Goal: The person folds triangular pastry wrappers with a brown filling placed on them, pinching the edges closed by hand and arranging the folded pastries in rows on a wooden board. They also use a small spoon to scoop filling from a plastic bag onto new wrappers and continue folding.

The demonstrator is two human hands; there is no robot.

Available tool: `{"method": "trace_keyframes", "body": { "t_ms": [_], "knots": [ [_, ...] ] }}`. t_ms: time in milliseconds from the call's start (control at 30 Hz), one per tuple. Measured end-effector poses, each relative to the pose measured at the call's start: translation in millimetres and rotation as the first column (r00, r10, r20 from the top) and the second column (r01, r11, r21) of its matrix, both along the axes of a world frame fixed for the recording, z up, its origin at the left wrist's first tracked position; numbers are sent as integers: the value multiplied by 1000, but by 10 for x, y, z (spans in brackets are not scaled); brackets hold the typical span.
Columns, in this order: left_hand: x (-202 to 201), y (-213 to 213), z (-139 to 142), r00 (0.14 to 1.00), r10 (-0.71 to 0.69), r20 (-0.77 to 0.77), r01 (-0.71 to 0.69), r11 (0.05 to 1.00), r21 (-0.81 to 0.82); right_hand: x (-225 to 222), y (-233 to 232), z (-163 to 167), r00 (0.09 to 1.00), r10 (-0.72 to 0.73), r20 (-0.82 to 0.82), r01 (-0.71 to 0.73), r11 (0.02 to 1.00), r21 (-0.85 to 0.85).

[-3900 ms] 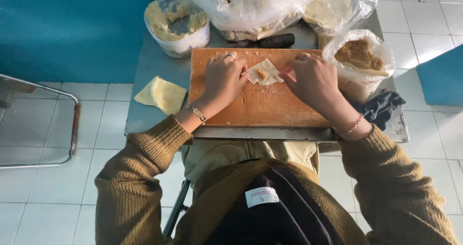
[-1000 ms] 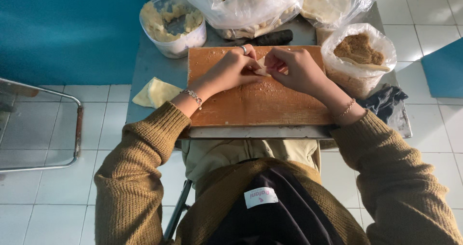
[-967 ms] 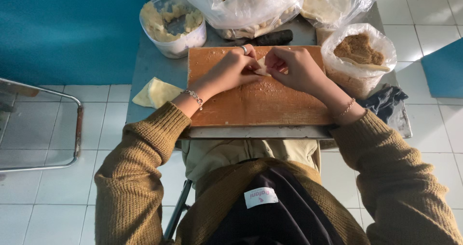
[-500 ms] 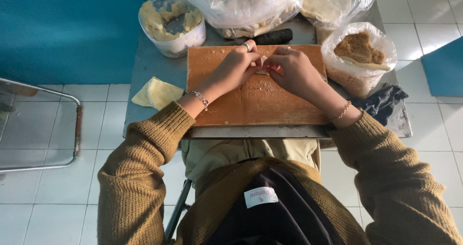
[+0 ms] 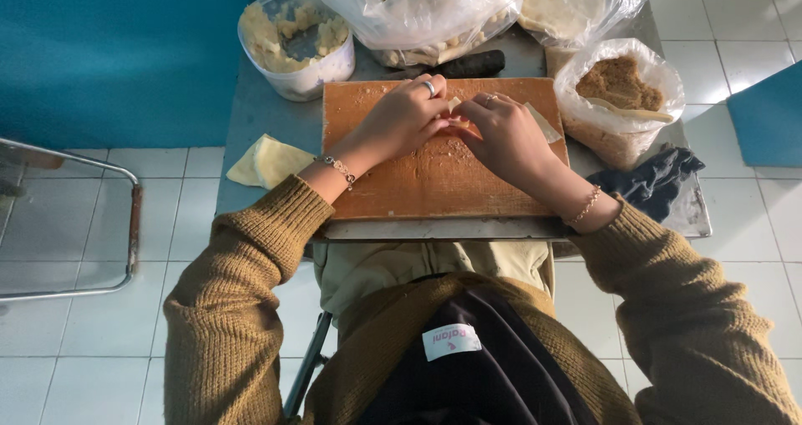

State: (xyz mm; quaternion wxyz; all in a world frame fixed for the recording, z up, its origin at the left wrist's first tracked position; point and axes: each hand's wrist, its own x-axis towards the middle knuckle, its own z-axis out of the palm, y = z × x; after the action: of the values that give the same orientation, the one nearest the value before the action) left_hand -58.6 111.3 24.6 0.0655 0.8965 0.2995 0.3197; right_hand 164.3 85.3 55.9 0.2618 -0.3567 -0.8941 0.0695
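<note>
A pale dough wrapper (image 5: 455,107) lies near the far edge of an orange wooden board (image 5: 443,183). My left hand (image 5: 401,120), a ring on one finger, pinches it from the left. My right hand (image 5: 505,137) pinches it from the right, fingertips meeting the left hand's over the wrapper. Most of the wrapper is hidden under my fingers; a pale corner (image 5: 547,128) shows past the right hand.
A tub of yellowish paste (image 5: 292,40) stands at the back left. A clear bag of pale pieces (image 5: 434,15) and a bag of flat sheets (image 5: 576,3) lie behind the board. A bag of brown filling (image 5: 622,91) stands right. Loose wrappers (image 5: 263,162) lie left, a dark cloth (image 5: 656,178) right.
The wrapper lay open under my spread hands earlier. Both hands have since come together over it and pinch it closed, shifting slightly toward the board's far edge.
</note>
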Motion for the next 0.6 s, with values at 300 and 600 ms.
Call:
{"method": "trace_keyframes", "body": {
  "t_ms": [300, 600],
  "knots": [
    [32, 21, 22, 988, 109, 107, -110, 994, 4, 5, 150, -163, 1000, 2, 13, -4, 986, 168],
    [6, 18, 4, 989, 100, -107, -67, 957, 281, 19, 130, -185, 986, -112, 124, 56, 921, 385]
  ]
}}
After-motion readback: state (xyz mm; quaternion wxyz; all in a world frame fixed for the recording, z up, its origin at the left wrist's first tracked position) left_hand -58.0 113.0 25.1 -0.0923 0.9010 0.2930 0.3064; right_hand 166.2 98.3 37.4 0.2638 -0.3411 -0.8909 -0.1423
